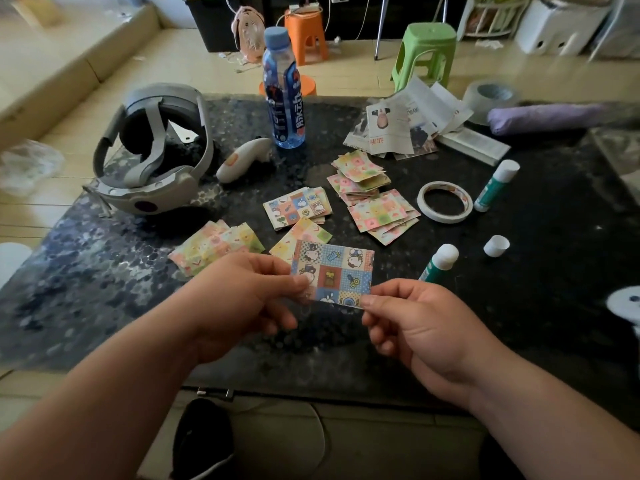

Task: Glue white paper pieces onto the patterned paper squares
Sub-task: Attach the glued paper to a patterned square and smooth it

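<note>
I hold a patterned paper square (pixel 334 271) with cartoon dogs above the dark table (pixel 104 271). My left hand (pixel 239 303) pinches its lower left corner. My right hand (pixel 422 327) pinches its lower right corner. Stacks of patterned squares lie beyond: a blue cartoon stack (pixel 296 207), pastel stacks at the right (pixel 375 199) and a pastel stack at the left (pixel 214 245). An uncapped green glue stick (pixel 440 263) lies just right of the held square, its white cap (pixel 496 245) apart from it. A second, capped glue stick (pixel 496 185) lies farther back. Cut printed paper scraps (pixel 405 123) are piled at the back.
A headset (pixel 152 150) and a controller (pixel 242 159) sit at the table's back left, a water bottle (pixel 283 91) at the back middle. A white tape ring (pixel 445 201) lies right of the squares. A larger tape roll (pixel 490 98) and a purple umbrella (pixel 543 116) are at the far right.
</note>
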`<state>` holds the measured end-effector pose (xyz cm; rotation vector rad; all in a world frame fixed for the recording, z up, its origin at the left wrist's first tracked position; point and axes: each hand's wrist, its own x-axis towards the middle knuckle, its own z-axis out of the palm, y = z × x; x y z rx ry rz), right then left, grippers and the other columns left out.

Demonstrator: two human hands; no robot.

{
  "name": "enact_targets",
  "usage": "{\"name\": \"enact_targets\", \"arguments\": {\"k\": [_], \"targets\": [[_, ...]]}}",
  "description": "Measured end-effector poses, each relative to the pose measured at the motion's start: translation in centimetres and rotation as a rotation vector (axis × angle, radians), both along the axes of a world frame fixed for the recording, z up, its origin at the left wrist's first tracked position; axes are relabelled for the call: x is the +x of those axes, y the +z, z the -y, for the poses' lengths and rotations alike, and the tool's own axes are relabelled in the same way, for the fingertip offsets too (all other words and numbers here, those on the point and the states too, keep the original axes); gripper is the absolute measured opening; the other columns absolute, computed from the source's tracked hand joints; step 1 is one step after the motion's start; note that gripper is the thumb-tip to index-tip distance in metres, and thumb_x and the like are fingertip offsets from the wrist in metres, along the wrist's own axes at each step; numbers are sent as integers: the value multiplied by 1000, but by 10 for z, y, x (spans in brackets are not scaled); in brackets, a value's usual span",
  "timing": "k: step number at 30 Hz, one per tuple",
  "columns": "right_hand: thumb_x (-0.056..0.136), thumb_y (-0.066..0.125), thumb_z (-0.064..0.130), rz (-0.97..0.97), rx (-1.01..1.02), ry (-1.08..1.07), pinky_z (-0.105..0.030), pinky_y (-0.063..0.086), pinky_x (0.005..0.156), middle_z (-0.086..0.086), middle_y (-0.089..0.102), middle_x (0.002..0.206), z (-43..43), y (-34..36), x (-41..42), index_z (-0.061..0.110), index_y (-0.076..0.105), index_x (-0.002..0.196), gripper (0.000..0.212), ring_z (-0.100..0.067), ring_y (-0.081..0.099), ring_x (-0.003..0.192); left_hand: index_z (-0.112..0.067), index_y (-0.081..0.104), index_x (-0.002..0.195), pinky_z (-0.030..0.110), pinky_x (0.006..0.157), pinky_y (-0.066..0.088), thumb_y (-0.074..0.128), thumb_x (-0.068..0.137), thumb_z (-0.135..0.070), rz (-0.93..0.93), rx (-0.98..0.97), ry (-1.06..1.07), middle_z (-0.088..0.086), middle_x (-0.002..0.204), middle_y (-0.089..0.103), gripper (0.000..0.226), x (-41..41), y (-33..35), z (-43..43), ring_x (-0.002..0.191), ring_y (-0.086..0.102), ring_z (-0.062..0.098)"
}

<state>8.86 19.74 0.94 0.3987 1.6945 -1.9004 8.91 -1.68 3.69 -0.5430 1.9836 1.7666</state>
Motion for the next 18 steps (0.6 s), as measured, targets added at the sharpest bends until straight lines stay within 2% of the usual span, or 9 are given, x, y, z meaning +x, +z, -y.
{"name": "enact_targets", "arguments": {"k": [3, 6, 10, 14, 18], "targets": [[97, 66, 10, 35, -32, -86, -23, 40, 49, -5, 65, 66, 4, -5, 4, 8, 67, 93, 5, -11, 53, 53, 2, 68, 92, 26, 53, 57, 69, 91, -4, -46, 44, 93, 17, 80, 73, 6, -4, -10, -11, 61, 67, 19], [98, 65, 15, 82, -88, -201, -23, 39, 49, -3, 64, 65, 10, -7, 3, 9, 66, 96, 6, -11, 52, 52, 3, 69, 94, 24, 57, 58, 68, 92, 1, -80, 111, 186, 15, 75, 71, 4, -20, -24, -31, 62, 68, 18], [99, 65, 20, 191, -182, -338, -22, 41, 44, -3, 65, 64, 16, -5, -7, 10, 67, 103, 11, -10, 53, 48, 2, 62, 100, 29, 64, 62, 66, 91, 7, -112, 311, 389, 16, 84, 72, 11, -46, -24, -59, 69, 73, 21], [99, 65, 18, 211, -201, -303, -22, 34, 43, -3, 65, 64, 20, 3, -3, 11, 67, 97, 7, -10, 49, 47, -4, 51, 101, 36, 64, 64, 64, 93, 8, -111, 448, 524, 22, 92, 72, 20, -72, -23, -72, 77, 77, 30], [100, 61, 14, 226, -167, -307, -23, 31, 43, -3, 61, 60, 17, -4, 4, 11, 64, 96, 6, -11, 45, 47, -3, 51, 103, 36, 67, 64, 62, 93, 9, -66, 509, 565, 24, 99, 73, 20, -92, -27, -78, 80, 77, 31]]}}
